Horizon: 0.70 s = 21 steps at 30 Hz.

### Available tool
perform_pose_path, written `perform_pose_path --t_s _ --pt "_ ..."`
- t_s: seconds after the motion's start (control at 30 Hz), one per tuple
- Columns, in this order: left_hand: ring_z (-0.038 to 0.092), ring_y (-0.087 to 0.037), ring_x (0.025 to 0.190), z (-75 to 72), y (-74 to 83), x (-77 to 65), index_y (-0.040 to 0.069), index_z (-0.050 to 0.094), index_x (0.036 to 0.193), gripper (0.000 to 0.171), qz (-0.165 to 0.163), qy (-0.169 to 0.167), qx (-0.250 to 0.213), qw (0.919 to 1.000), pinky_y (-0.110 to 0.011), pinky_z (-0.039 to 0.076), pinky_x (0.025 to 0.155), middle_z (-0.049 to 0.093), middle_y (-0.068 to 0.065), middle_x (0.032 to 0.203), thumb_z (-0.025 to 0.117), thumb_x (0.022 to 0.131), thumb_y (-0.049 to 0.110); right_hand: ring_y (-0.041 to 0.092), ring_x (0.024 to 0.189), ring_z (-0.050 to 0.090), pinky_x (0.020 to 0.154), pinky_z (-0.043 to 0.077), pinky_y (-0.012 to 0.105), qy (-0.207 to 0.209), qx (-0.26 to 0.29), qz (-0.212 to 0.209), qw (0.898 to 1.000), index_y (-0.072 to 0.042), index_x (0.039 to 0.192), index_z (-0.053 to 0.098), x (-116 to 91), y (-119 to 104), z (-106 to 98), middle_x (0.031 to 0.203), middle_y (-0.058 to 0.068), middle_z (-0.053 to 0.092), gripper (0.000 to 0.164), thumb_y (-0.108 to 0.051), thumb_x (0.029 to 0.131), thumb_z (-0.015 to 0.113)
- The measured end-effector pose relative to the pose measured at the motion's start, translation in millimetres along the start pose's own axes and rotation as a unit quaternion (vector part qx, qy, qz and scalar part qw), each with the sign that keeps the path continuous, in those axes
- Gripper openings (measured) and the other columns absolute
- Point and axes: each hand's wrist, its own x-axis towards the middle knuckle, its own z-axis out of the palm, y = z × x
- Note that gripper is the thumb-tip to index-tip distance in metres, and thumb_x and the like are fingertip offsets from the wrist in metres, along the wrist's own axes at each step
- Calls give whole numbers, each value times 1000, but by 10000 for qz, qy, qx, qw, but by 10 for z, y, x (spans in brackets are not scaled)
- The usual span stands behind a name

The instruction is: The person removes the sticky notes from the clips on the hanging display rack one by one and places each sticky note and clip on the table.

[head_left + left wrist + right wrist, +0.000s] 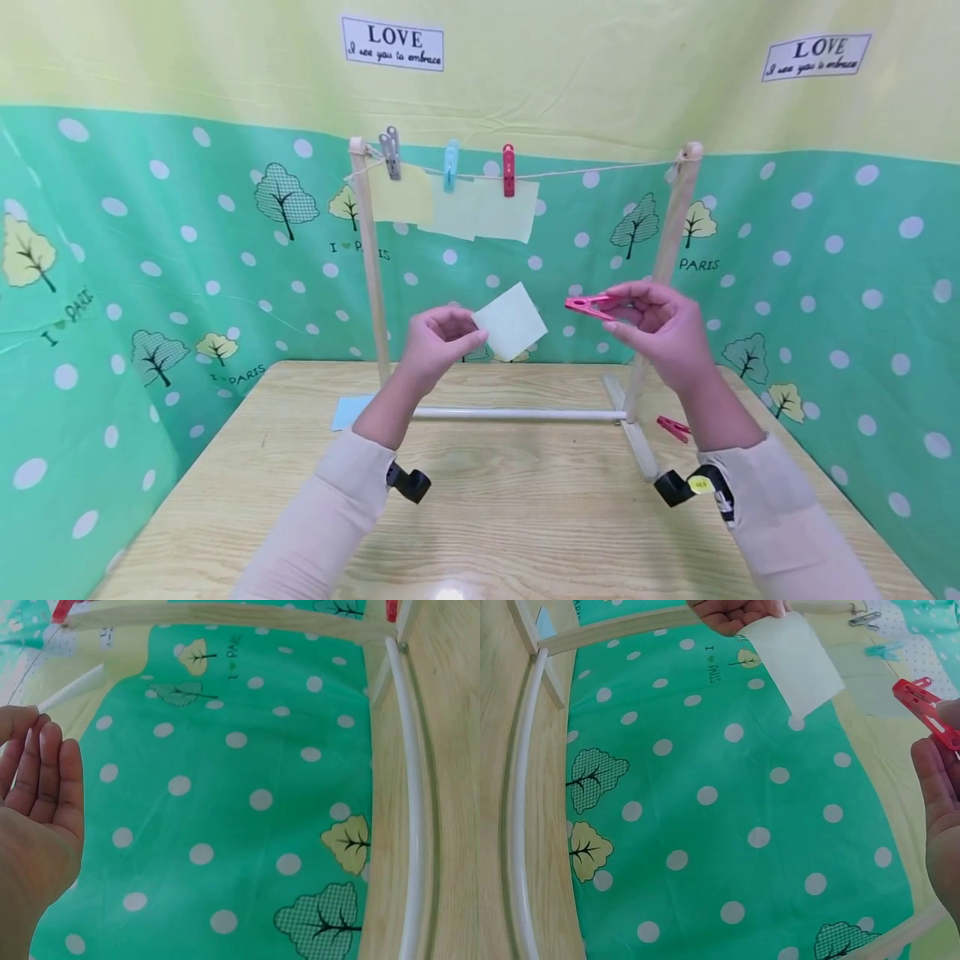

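My left hand (444, 340) pinches a pale green square of paper (512, 322) by its left corner, between thumb and fingertips. In the left wrist view that paper (75, 688) shows nearly edge-on. To the right, my right hand (660, 329) pinches a red clothespin (592, 306) by its handle end, its nose pointing left toward the paper, with a gap between them. Above, a string (585, 172) runs between two wooden posts. From it hang a yellow sheet (401, 196) under a grey clothespin (391, 154) and pale sheets (506, 212) under a blue clothespin (450, 165) and a red one (508, 171).
The left post (372, 267) and right post (672, 221) stand on the wooden table (480, 517), joined low down by a white rod (517, 413). A blue paper (348, 412) lies by the left post. Another red clothespin (673, 429) lies right of the right post's foot (639, 450).
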Motion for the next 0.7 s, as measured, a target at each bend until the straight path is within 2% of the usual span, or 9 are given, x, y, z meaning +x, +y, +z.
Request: perform_pose_path --t_s 0.1,0.17,0.33,0.47,0.6,0.7 --pt "62 -14 67 -61 16 -35 4 69 84 11 -50 -20 -72 10000 -23 55 62 67 -2 77 74 80 -5 22 96 67 88 55 26 -31 -14 19 10000 14 111 61 -36 16 -7 104 16 67 33 19 80 67" --pt "63 -14 67 -104 13 -60 6 69 83 13 -124 -46 -145 9998 -29 59 66 68 -3 75 74 80 -6 22 96 67 89 55 26 -44 -14 39 10000 14 111 61 -63 23 -11 103 15 67 33 20 79 68" --pt "66 -18 68 -220 -8 -122 1 69 86 12 -288 -118 -262 9992 -40 61 73 69 -5 77 73 80 -8 23 96 66 90 54 26 -23 -119 87 9999 13 113 61 -125 24 -25 103 15 67 35 20 79 68" --pt "68 -19 69 -317 -25 -184 2 69 87 12 -418 -112 -131 9990 -36 61 72 67 -6 80 74 81 -6 22 99 65 91 53 26 36 -202 145 9997 13 115 60 -180 24 -41 106 14 67 35 17 81 68" --pt "69 -20 71 -413 -40 -259 6 70 88 13 -547 -41 -10 9985 -38 61 73 67 -8 80 75 81 -4 21 101 65 91 53 26 76 -131 265 9995 13 117 60 -255 48 -77 108 12 67 35 17 82 67" --pt "69 -20 71 -483 -42 -317 5 71 91 14 -608 37 112 9981 -38 61 73 70 -8 80 76 81 -4 21 101 66 89 54 26 140 -145 349 9992 12 118 60 -328 70 -121 109 11 68 35 16 83 66"
